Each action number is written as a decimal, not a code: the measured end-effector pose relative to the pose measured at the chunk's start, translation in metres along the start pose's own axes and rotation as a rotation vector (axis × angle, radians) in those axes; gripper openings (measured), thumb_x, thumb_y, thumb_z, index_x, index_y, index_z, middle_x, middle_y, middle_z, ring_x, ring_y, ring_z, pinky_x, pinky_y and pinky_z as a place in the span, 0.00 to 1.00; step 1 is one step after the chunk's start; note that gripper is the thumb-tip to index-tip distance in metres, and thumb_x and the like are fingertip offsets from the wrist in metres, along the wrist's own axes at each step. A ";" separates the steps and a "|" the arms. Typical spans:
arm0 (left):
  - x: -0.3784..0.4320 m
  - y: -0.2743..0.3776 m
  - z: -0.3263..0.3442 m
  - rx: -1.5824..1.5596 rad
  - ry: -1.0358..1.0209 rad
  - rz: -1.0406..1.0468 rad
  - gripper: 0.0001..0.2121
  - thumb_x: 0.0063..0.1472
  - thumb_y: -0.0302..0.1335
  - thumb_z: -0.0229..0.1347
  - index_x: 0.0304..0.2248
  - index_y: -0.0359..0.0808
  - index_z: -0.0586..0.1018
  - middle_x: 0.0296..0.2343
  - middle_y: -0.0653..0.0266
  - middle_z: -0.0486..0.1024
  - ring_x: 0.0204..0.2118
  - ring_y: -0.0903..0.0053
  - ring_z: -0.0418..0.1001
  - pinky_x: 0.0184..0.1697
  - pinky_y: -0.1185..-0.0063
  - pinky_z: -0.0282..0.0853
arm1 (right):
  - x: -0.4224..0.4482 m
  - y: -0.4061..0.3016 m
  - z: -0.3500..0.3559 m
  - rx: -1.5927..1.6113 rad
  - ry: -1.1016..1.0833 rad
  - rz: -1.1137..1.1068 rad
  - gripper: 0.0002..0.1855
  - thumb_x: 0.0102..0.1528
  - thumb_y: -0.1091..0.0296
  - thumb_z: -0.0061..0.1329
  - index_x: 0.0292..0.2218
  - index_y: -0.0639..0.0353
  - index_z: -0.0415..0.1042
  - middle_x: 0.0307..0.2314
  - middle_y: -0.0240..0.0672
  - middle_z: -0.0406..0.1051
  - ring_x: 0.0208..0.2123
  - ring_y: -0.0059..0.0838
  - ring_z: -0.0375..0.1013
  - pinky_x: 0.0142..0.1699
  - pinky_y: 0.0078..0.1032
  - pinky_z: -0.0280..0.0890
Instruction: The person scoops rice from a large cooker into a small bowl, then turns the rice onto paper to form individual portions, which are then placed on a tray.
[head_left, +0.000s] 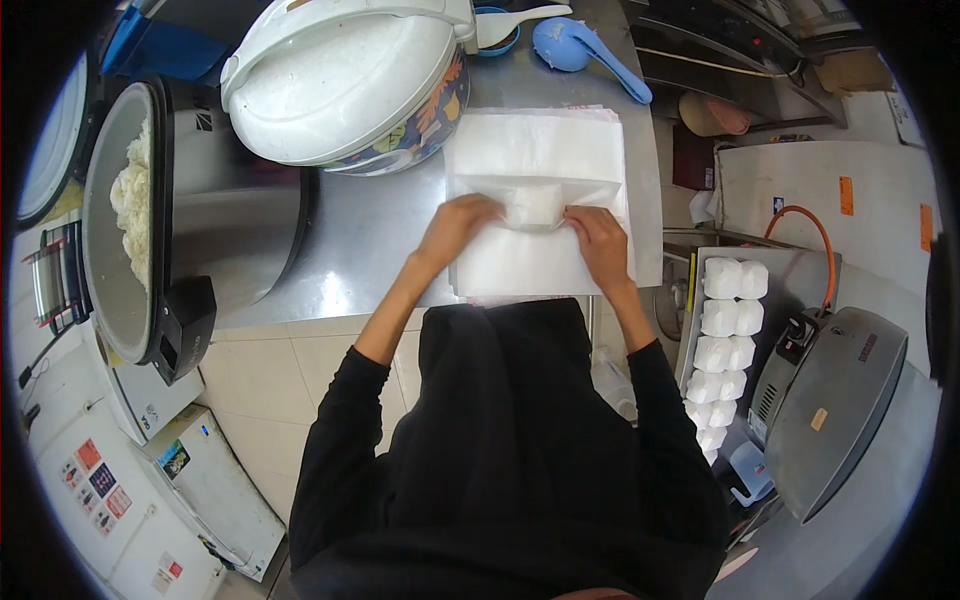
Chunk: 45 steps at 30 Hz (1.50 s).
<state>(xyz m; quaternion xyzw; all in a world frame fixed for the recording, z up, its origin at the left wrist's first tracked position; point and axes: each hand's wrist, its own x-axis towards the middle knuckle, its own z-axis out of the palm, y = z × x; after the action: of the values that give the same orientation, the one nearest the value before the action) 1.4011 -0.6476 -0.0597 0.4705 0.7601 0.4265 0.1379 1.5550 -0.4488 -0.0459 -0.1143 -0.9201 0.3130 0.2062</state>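
A stack of white wrapping paper (536, 270) lies on the steel table in front of me. On it, the top sheet is folded over a block-shaped white portion (538, 204), which shows faintly through the paper and looks like rice. My left hand (471, 221) pinches the folded sheet at the portion's left side. At the right side, my right hand (600, 238) grips the same sheet between thumb and fingers. What lies under the fold is partly hidden.
A white-lidded rice container (345, 82) stands behind left, beside an open cooker (232, 202) with cooked rice (135, 210). A blue rice scoop (592, 52) lies at the back. To the right, white wrapped portions (724, 352) sit in rows on a steel surface beside a grey-lidded appliance (832, 412).
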 end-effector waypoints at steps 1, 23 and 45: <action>0.004 -0.001 -0.002 -0.055 -0.014 -0.073 0.05 0.51 0.23 0.55 0.28 0.31 0.78 0.27 0.60 0.77 0.30 0.68 0.75 0.35 0.77 0.68 | 0.005 0.004 -0.001 0.004 -0.039 0.057 0.05 0.45 0.73 0.52 0.28 0.61 0.72 0.24 0.36 0.72 0.31 0.36 0.71 0.36 0.29 0.65; 0.090 0.015 -0.005 0.513 -0.448 0.062 0.12 0.40 0.17 0.56 0.29 0.33 0.73 0.25 0.56 0.73 0.30 0.59 0.73 0.32 0.68 0.68 | 0.080 0.010 -0.001 -0.345 -0.585 -0.120 0.11 0.42 0.77 0.47 0.32 0.63 0.66 0.25 0.42 0.69 0.27 0.43 0.72 0.31 0.34 0.68; 0.001 0.061 0.033 -0.123 0.115 0.016 0.35 0.42 0.16 0.57 0.53 0.31 0.60 0.48 0.45 0.64 0.50 0.58 0.65 0.49 0.74 0.64 | -0.005 -0.098 0.063 1.242 0.658 0.785 0.34 0.58 0.56 0.42 0.57 0.63 0.42 0.51 0.45 0.50 0.53 0.33 0.52 0.56 0.26 0.51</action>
<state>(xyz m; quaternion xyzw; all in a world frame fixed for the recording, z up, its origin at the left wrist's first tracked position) 1.4571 -0.6178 -0.0322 0.4419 0.7354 0.4997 0.1190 1.5234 -0.5601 -0.0317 -0.3799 -0.3630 0.7674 0.3674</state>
